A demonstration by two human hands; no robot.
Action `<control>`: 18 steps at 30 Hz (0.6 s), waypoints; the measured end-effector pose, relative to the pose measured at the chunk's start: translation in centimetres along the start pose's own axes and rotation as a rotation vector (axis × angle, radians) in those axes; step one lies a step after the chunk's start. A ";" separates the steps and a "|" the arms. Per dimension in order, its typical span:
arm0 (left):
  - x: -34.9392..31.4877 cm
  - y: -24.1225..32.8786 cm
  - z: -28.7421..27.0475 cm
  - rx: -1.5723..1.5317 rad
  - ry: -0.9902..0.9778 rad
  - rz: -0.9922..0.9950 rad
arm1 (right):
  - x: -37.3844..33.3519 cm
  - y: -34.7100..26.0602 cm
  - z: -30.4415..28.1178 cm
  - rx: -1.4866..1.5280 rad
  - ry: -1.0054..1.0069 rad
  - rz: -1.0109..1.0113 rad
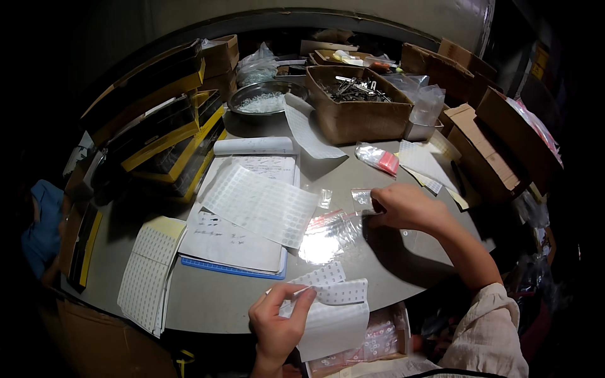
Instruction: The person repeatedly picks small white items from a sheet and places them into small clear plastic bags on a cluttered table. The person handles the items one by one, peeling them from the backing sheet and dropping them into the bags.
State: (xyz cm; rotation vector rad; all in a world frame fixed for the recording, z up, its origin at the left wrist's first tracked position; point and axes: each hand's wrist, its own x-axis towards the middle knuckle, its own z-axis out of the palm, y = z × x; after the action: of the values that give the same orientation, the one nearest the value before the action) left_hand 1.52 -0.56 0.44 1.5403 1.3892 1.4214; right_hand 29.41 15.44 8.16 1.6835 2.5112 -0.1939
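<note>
White labels (340,292), left fingers (305,301) pinching them, right fingers (380,197) curled (half-hidden)

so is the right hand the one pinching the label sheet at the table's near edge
No, the left hand pinches that label sheet, while the right hand is at a small clear bag.

Label sheet (340,293), handwritten notepad (233,249): text too small to read.
</note>
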 end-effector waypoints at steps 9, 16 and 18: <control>0.2 0.0 -0.2 -0.033 -0.029 -0.001 | 1.1 -1.7 1.7 0.331 -0.014 -0.344; 0.2 -0.6 0.1 -0.045 0.011 0.021 | 0.2 -2.7 2.6 0.040 0.174 -0.112; 0.1 -0.4 -0.1 -0.041 0.011 0.015 | -1.4 -3.7 2.2 0.170 0.281 -0.318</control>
State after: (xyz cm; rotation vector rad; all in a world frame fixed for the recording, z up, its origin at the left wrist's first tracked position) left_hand 1.32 -0.42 0.16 1.5228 1.3491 1.4602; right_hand 26.54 12.43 6.41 1.4403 3.0475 -0.2164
